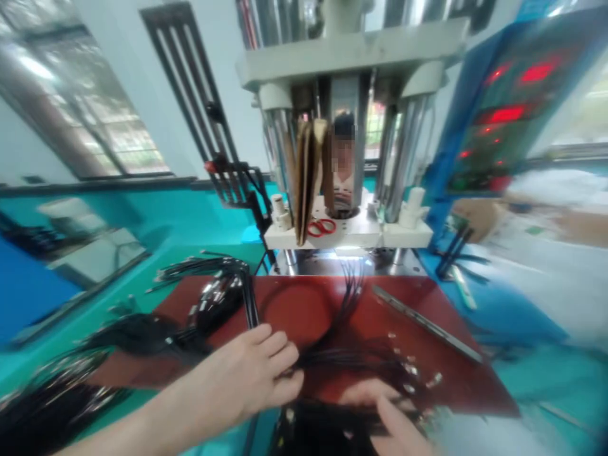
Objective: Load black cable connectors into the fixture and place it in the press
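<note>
Thin black cables [251,297] run down under my left hand [261,367], whose fingers are curled closed over them near the red-brown board's front edge. More black cables [351,360] stretch right from that hand across the board, ending in small shiny metal tips [411,367]. My right hand [394,418] is blurred at the lower right. Its thumb and fingers curve around the end of a dark cable bundle [323,427] at the bottom; the palm side is hidden. A further coiled black bundle [221,297] with silvery ends lies beyond my left hand.
Behind the red-brown board [294,310] stands a press [351,234] with metal columns and red-handled scissors [322,227] on its plate. A metal bar [427,323] lies at the board's right. Cable bundles [52,405] lie left. A person [344,171] is behind the press.
</note>
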### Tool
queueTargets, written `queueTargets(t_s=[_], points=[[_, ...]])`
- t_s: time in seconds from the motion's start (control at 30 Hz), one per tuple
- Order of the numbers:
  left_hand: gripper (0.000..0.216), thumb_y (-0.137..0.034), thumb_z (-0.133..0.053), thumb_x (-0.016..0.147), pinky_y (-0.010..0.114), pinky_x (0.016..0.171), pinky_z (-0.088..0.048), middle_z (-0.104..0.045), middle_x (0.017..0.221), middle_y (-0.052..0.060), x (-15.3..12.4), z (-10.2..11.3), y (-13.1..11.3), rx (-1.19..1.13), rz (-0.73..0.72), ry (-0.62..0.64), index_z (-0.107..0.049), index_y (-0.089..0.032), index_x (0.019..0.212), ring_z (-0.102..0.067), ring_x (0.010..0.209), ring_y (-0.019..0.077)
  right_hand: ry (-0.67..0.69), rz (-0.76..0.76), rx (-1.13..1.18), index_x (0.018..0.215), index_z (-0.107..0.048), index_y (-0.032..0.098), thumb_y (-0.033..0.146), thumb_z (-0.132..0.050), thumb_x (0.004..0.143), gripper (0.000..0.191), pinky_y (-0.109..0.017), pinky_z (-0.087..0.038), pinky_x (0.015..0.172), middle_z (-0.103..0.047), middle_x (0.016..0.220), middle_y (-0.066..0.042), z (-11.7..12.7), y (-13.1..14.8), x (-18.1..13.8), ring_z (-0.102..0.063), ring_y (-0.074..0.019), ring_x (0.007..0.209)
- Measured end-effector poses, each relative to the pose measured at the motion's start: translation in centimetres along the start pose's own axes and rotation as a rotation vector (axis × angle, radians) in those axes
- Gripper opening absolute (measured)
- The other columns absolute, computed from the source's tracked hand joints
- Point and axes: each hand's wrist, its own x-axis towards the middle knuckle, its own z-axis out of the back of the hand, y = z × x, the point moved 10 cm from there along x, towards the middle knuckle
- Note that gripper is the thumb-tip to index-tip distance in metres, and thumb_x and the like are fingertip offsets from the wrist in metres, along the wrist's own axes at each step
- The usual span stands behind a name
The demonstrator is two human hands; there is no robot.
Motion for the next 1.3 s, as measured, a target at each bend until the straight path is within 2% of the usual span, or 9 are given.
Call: queueTargets(t_s=[0.13,0.23,0.43,0.6,0.7,0.8,1.0,1.13,1.3], points=[[0.019,-0.017,-0.048,0.080,0.035,0.082,-0.030,-0.054,0.091,0.003,1.8,-6.6,0.3,-0.125,0.090,0.058,-0.054,-0.026,0.095,-0.047,0.087,0.0190,-0.084,0.148,-0.198,0.082,-0.064,0.019,0.041,-0.044,0.085,0.030,-0.037,-0.041,0.084,-0.063,0.088,-0.005,1.6,1.6,1.3,-0.055,-0.0222,0.090],[0.022,-0.012,-0.049,0.075,0.039,0.088,-0.030,-0.051,0.107,0.006,3.3,-8.9,-0.2,-0.286,0.128,0.072,-0.053,-0.023,0.094,-0.044,0.100,0.0225,-0.133,0.188,-0.225,0.076,-0.064,0.018,0.033,-0.044,0.086,0.026,-0.037,-0.039,0.085,-0.063,0.082,-0.004,3.3,2.0,2.8,-0.056,-0.0210,0.086],[0.027,-0.022,-0.057,0.070,0.035,0.092,-0.034,-0.052,0.107,0.006,10.2,-5.0,-2.2,-0.961,0.090,-0.022,-0.054,-0.019,0.097,-0.045,0.102,0.0204,-0.100,0.319,-0.377,0.111,-0.057,0.028,0.031,-0.046,0.086,0.027,-0.036,-0.025,0.102,-0.051,0.121,-0.003,3.9,4.0,3.1,-0.040,-0.0197,0.117],[0.024,-0.034,-0.041,0.080,0.019,0.046,-0.039,-0.051,0.061,-0.002,15.4,-7.0,-4.9,-1.590,0.084,0.244,-0.054,-0.015,0.076,-0.048,0.048,0.0075,-0.089,0.316,-0.053,0.129,-0.038,0.031,0.035,-0.048,0.084,0.047,-0.044,-0.031,0.099,-0.051,0.122,-0.005,6.3,4.9,3.3,-0.046,-0.0222,0.112],[0.018,-0.033,-0.046,0.076,0.016,0.036,-0.031,-0.048,0.053,-0.005,16.6,-9.3,-4.7,-1.650,0.181,0.295,-0.051,-0.016,0.072,-0.042,0.039,0.0058,-0.235,0.472,0.190,0.128,-0.037,0.031,0.040,-0.048,0.082,0.049,-0.046,-0.030,0.099,-0.053,0.121,-0.006,10.6,7.5,2.7,-0.046,-0.0236,0.113],[0.014,-0.029,-0.047,0.073,0.016,0.035,-0.031,-0.049,0.050,-0.004,17.2,-10.4,-4.6,-1.654,0.220,0.322,-0.051,-0.016,0.071,-0.043,0.038,0.0063,-0.341,0.502,0.115,0.121,-0.048,0.027,0.038,-0.043,0.085,0.038,-0.045,-0.026,0.102,-0.053,0.123,-0.007,13.1,9.4,2.4,-0.044,-0.0235,0.116],[0.014,-0.028,-0.049,0.071,0.016,0.036,-0.033,-0.050,0.050,-0.004,19.4,-9.6,-5.2,-1.770,0.237,0.298,-0.052,-0.014,0.071,-0.043,0.036,0.0057,-0.270,0.363,-0.413,0.109,-0.060,0.024,0.043,-0.041,0.086,0.036,-0.042,-0.033,0.098,-0.056,0.119,-0.007,10.1,10.1,3.4,-0.048,-0.0236,0.111],[0.020,-0.028,-0.046,0.073,0.018,0.036,-0.034,-0.049,0.049,-0.002,20.7,-9.7,-5.8,-1.830,0.232,0.216,-0.053,-0.011,0.063,-0.044,0.036,0.0060,-0.207,0.296,-0.492,0.117,-0.055,0.025,0.042,-0.047,0.082,0.039,-0.036,-0.051,0.072,-0.055,0.119,-0.008,8.7,9.6,3.7,-0.061,-0.0228,0.088],[0.019,-0.030,-0.048,0.072,0.017,0.033,-0.028,-0.051,0.050,-0.002,21.2,-10.9,-5.8,-1.933,0.284,0.180,-0.053,-0.012,0.067,-0.040,0.034,0.0048,-0.177,0.125,-0.472,0.126,-0.043,0.025,0.045,-0.036,0.086,0.045,-0.026,-0.048,0.043,-0.053,0.120,-0.010,10.1,7.9,4.9,-0.061,-0.0135,0.053]])
